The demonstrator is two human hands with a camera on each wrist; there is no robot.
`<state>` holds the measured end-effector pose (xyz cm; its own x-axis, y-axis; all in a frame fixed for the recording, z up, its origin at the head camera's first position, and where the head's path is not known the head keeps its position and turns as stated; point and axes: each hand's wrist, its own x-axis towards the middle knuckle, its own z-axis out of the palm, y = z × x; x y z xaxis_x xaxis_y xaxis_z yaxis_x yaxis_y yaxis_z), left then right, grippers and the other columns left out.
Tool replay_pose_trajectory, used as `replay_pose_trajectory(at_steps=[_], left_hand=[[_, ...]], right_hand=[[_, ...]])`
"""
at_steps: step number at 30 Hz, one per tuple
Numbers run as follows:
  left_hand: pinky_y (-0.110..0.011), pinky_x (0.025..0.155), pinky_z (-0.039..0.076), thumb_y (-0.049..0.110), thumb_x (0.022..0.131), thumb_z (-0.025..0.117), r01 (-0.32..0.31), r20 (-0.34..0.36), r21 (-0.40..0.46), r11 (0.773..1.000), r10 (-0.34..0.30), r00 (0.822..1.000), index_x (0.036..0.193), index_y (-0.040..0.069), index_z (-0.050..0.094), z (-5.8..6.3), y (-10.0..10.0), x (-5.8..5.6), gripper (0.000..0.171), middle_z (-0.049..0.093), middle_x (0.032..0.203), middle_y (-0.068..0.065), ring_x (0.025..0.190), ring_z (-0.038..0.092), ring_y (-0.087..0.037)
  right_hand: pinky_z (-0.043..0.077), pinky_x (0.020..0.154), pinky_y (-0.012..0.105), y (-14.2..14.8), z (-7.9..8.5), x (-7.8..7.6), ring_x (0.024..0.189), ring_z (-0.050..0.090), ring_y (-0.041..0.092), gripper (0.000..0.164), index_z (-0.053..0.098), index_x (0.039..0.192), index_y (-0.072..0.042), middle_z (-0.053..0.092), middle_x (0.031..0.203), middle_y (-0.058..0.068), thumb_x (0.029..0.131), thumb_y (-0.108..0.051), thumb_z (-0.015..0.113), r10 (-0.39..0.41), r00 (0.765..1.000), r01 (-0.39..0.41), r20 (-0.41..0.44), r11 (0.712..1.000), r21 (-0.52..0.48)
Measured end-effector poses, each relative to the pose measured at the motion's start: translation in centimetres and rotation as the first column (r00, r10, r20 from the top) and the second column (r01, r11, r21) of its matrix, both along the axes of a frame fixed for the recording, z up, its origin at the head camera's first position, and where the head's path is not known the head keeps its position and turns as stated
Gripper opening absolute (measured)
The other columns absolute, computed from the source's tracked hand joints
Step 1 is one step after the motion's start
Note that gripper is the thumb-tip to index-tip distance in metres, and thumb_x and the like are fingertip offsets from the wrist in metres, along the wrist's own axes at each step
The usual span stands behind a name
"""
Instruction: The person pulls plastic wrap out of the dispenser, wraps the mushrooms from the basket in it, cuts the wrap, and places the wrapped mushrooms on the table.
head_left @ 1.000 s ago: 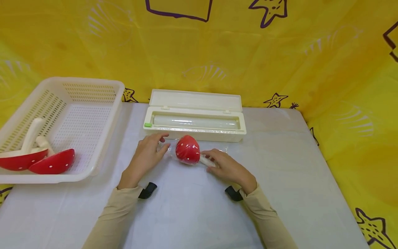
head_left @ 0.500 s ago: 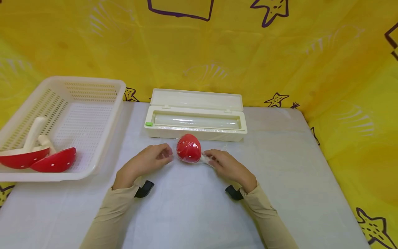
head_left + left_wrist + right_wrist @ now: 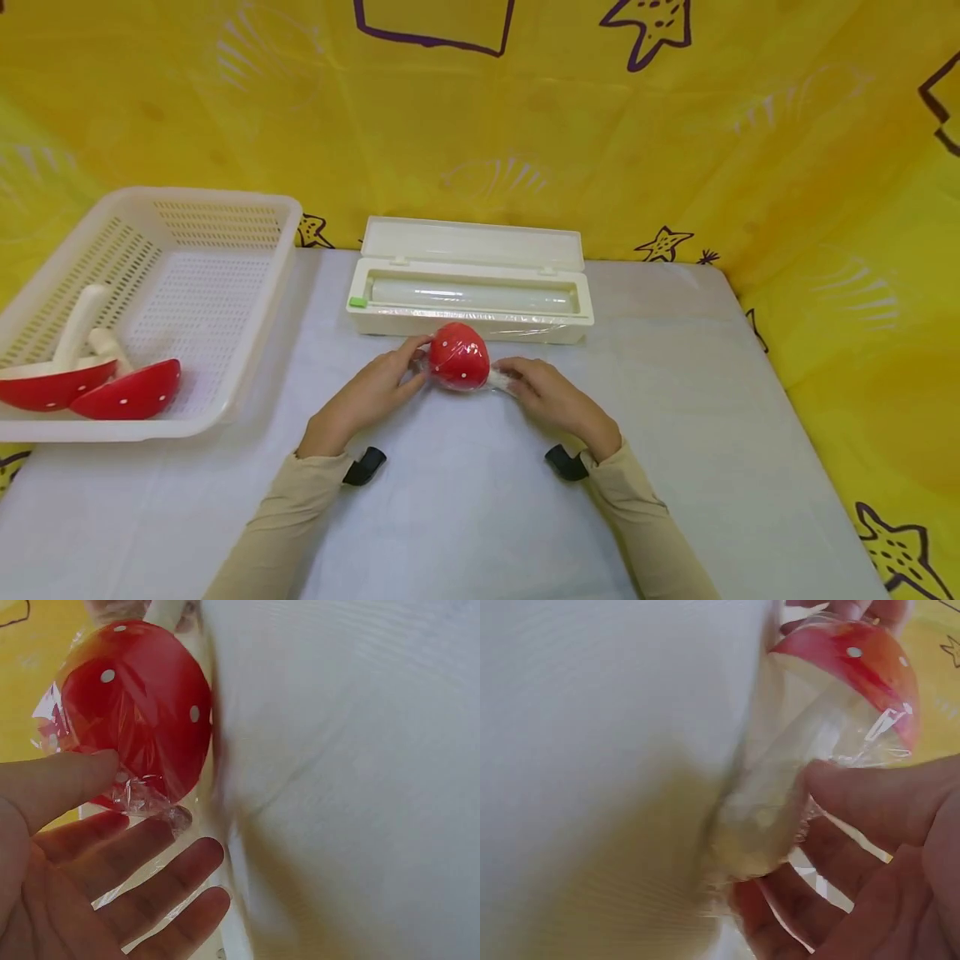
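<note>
Ladle handle (image 3: 497,381) partly behind right hand (image 3: 557,400)

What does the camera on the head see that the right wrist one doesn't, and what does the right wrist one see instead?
Only the head view: the basket with two unwrapped ladles, the green tab on the open box, and both sleeves.
Only the right wrist view: the wrapped ladle's pale underside and its handle's rounded end.
Both: the wrapped ladle, left hand, right hand, yellow cloth and white table.
</note>
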<state>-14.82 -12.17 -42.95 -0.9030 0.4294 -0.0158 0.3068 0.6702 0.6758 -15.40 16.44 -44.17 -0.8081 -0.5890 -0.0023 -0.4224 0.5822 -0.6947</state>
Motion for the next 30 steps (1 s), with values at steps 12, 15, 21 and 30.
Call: replay_pose_trajectory(at_steps=[12, 15, 21, 30], left_hand=[[-0.051, 0.094, 0.052, 0.014, 0.095, 0.065, -0.157, -0.069, 0.038, 0.987, 0.159, 0.985, 0.141, 0.007, 0.049, 1.8, -0.7, 0.1, 0.049, 0.062, 0.124, -0.017, 0.111, 0.06, -0.034], [-0.049, 0.09, 0.051, 0.012, 0.093, 0.068, -0.236, -0.162, 0.072, 0.969, 0.245, 0.956, 0.137, 0.005, 0.051, 1.8, -0.9, 0.0, 0.048, 0.061, 0.119, -0.018, 0.108, 0.058, -0.033], [-0.052, 0.091, 0.044, 0.012, 0.088, 0.075, -0.408, -0.258, 0.163, 0.898, 0.438, 0.861, 0.138, -0.002, 0.045, 1.7, -1.6, -0.6, 0.061, 0.049, 0.125, -0.026, 0.114, 0.045, -0.04], [-0.059, 0.104, 0.035, 0.022, 0.088, 0.076, -0.506, -0.12, 0.161, 0.848, 0.525, 0.842, 0.149, -0.003, 0.027, 1.7, -2.5, -1.9, 0.082, 0.033, 0.145, -0.029, 0.131, 0.032, -0.044]], right_hand=[[0.052, 0.098, 0.048, 0.3, 2.3, 0.8, 0.116, 0.061, 0.032, 0.049, 0.051, 0.138, -0.001, 0.058, 0.133, 0.016, 0.094, -0.013, 0.067, -0.059, 0.998, 0.058, 0.021, 0.998, 0.022], [0.052, 0.098, 0.05, 0.4, 2.6, 0.7, 0.115, 0.061, 0.033, 0.047, 0.051, 0.137, -0.001, 0.059, 0.133, 0.017, 0.095, -0.012, 0.066, -0.054, 0.999, 0.054, 0.0, 0.999, 0.002], [0.05, 0.097, 0.049, -0.1, 3.9, 0.1, 0.114, 0.061, 0.032, 0.043, 0.053, 0.136, -0.002, 0.06, 0.132, 0.017, 0.096, -0.013, 0.064, -0.038, 0.998, 0.034, -0.058, 0.998, -0.062], [0.051, 0.097, 0.046, -1.9, 5.5, -1.3, 0.111, 0.063, 0.031, 0.04, 0.057, 0.132, -0.002, 0.064, 0.128, 0.014, 0.095, -0.013, 0.066, 0.031, 0.99, -0.043, -0.14, 0.996, -0.08]])
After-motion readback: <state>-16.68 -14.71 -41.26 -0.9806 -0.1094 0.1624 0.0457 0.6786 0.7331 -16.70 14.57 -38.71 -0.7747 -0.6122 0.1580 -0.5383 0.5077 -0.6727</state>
